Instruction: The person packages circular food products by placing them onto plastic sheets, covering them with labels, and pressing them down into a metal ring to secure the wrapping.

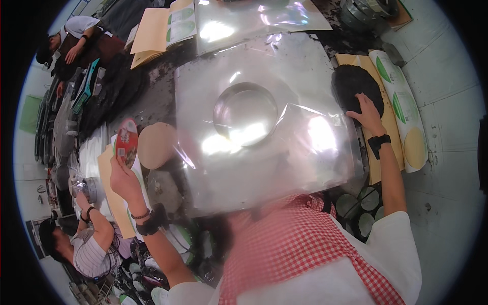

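My left hand [125, 181] grips a red round label [127, 141] with printing on it, held up over the left side of the table. Beside it lies a stack of tan paper discs [157, 145]. My right hand [369, 114] rests on a black, rough-edged round stack [356, 85], probably dried seaweed sheets, with thumb and fingers apart. Between my hands, a pile of clear plastic film sheets [244, 175] covers the table in front of me. A round metal ring [275, 108] shows in the middle of the film; whether it sits over or under the top sheet is unclear.
Tan paper [375, 167] and a green-printed white sheet [406, 114] lie at the right edge. More film [263, 23], folded tan paper [150, 30] and metal rings [366, 15] are at the far side. Two people [93, 244] [80, 28] work at left. Wrapped round packs [133, 282] stand below the table.
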Demonstrator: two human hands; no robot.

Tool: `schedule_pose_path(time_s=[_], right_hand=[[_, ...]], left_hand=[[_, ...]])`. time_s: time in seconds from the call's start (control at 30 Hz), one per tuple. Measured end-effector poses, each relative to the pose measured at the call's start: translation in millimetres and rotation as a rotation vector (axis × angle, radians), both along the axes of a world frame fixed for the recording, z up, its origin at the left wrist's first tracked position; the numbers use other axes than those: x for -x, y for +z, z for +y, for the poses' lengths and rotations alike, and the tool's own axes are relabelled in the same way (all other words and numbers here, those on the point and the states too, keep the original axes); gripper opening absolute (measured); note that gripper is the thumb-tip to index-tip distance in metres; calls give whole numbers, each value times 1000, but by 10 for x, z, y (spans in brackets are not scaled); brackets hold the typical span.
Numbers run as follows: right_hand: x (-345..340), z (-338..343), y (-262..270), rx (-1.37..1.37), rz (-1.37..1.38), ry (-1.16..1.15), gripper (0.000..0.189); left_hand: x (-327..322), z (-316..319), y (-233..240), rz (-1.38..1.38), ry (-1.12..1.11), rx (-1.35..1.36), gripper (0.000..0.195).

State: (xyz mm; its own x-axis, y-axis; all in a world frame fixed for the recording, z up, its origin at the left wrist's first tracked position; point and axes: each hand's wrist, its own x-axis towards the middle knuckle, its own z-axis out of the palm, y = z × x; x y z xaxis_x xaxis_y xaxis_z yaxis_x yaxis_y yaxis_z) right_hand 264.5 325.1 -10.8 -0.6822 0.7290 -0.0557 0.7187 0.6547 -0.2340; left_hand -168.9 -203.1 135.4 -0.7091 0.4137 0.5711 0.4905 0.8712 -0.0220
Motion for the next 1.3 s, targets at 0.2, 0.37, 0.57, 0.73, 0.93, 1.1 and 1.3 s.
schedule_pose_path(time_s=[0.2,0.37,0.57,0.73,0.93,1.1,1.3], right_hand=[[-84,220,-208,-67,-19,103,60],[39,127,-113,-234,-128,138,50],[801,-1002,768,-685,267,316,47],[1667,-1886,653,-472,376,738,42],[2228,-1506,608,266,273,958,89],[2737,-1798,260,-11,-88,726,120],[2807,-1668,34,38,-224,817,132]], left_hand=[[-913,1179,-497,-186,-685,-345,38],[-1379,1616,-1245,-356,-747,-102,41],[-1290,1495,-1094,-472,-559,-271,35],[-1023,1473,-1139,-382,-448,-721,35],[-692,1841,-1039,-541,-798,-50,96],[-598,2213,-1177,-572,-659,421,141],[-571,2240,-1581,-707,-722,407,141]])
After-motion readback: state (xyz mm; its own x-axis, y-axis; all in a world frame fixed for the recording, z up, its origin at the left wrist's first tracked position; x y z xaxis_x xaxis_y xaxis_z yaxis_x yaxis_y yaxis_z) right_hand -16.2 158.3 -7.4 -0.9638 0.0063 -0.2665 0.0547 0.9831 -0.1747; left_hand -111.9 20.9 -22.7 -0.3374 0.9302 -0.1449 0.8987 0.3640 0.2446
